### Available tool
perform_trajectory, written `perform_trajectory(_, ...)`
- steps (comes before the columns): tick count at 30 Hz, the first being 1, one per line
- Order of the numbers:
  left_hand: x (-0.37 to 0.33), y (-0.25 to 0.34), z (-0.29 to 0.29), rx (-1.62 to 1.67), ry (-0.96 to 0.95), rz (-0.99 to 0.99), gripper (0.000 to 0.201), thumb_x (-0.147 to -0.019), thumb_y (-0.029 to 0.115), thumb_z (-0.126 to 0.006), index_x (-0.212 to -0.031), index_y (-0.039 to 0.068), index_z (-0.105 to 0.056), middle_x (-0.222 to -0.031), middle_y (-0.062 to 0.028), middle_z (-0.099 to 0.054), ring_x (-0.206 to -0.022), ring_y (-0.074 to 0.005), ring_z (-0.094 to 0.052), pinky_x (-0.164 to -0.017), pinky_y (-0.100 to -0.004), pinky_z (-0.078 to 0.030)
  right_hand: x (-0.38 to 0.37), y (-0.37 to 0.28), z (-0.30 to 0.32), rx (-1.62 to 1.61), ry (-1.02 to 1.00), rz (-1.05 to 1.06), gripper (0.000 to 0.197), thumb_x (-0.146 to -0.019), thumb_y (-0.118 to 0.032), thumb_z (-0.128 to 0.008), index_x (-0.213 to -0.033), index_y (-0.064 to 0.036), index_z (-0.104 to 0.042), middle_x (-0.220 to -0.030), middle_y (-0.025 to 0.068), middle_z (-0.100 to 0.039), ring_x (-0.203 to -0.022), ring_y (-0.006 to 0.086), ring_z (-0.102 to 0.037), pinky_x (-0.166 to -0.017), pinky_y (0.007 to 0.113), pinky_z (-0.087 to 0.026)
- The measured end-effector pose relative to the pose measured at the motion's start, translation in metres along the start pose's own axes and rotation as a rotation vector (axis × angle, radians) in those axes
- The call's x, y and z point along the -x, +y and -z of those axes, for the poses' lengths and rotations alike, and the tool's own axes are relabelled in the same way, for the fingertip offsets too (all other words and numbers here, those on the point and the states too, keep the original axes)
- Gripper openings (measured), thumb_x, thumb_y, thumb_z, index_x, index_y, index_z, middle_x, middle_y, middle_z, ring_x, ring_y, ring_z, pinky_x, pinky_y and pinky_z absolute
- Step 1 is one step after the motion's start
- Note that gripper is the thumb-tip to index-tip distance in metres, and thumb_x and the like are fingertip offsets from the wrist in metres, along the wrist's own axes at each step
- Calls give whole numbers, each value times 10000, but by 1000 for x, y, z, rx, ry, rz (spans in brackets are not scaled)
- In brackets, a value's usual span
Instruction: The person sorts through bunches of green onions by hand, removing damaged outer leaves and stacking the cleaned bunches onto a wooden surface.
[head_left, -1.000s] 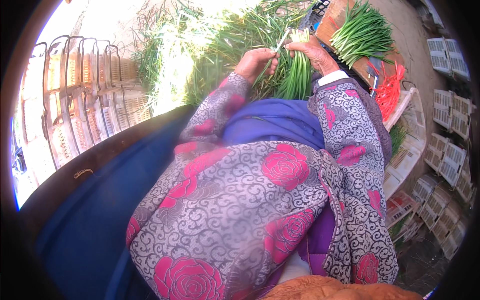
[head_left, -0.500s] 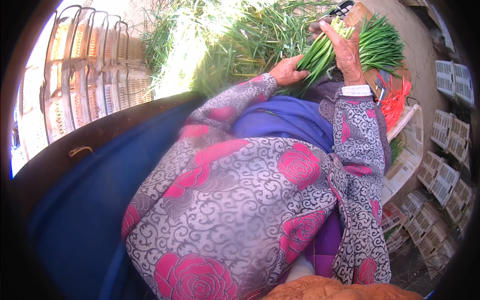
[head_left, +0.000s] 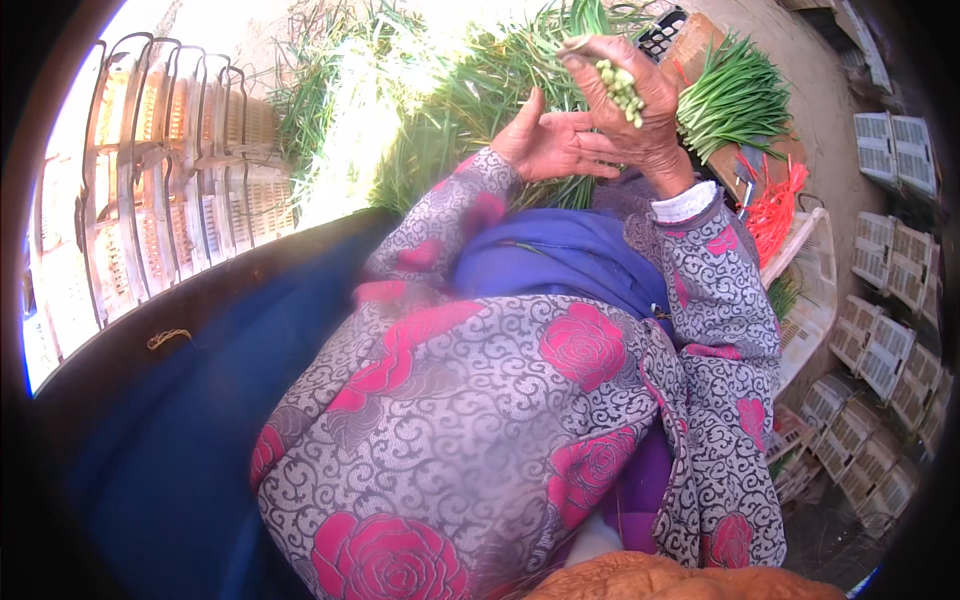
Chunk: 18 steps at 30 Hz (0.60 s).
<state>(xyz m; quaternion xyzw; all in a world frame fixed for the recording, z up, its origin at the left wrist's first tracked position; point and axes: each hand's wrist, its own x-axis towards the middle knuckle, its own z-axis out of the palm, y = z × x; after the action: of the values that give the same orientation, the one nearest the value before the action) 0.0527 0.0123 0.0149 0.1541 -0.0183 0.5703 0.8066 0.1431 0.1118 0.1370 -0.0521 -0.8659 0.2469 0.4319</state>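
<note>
My right hand [head_left: 650,110] is closed round a bunch of chives [head_left: 620,92], its pale cut ends facing me. Some of that bunch is hidden behind my fingers. My left hand [head_left: 560,145] is open beside it, fingers stretched toward my right wrist and thumb raised, holding nothing. A thick bundle of chives [head_left: 735,100] lies on a brown board [head_left: 697,45] to the right of my right hand. Below that bundle hang red ties [head_left: 772,220]. A blue cloth [head_left: 560,250] covers my lap.
Loose green leaves [head_left: 460,100] are heaped on the ground ahead. Stacked plastic crates [head_left: 190,170] stand at the far left, and more crates [head_left: 890,250] line the right side. A pale crate [head_left: 810,300] sits close on my right. A dark curved rim [head_left: 240,245] runs along my left.
My left hand has let go of the chives and opened. My right hand has moved left, turning the bunch so that its cut ends face me.
</note>
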Motion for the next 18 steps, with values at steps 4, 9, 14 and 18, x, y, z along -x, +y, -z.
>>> perform_trajectory(4,2,-4,-8,209,52,-33,1058,-867,839,-370,-1411,-68,-411,-1456,-314,-427,-1371,-414,-432,-1118,-534,-386,48,-26,-15,-158,-315,165,317,-731,-101,-752,-1023,-19,-662,-942,128,-685,-911,310,-672,-889,463,-523)
perform_trajectory(9,27,-17,68,47,251,32,1050,-874,846,-325,-1397,-58,-434,-1323,-250,-576,-1221,-339,-579,-1005,-495,-483,67,-32,-13,-183,-256,26,239,-725,-15,-688,-962,-21,-664,-865,95,-681,-829,286,-676,-753,392,-547)
perform_trajectory(14,62,-33,99,-538,857,708,987,-862,814,-437,-1436,12,-470,-1235,-250,-648,-1113,-353,-653,-946,-480,-515,62,25,10,-333,305,-737,159,-955,-132,-673,-1040,3,-675,-898,79,-746,-766,116,-689,-694,266,-548)
perform_trajectory(18,48,-24,61,-2067,446,1060,757,-812,681,-636,-1279,87,-583,-1062,-209,-706,-1001,-353,-681,-869,-450,-535,44,44,40,-436,464,-776,169,-955,-147,-671,-1044,-4,-686,-874,80,-737,-757,140,-698,-681,270,-558)
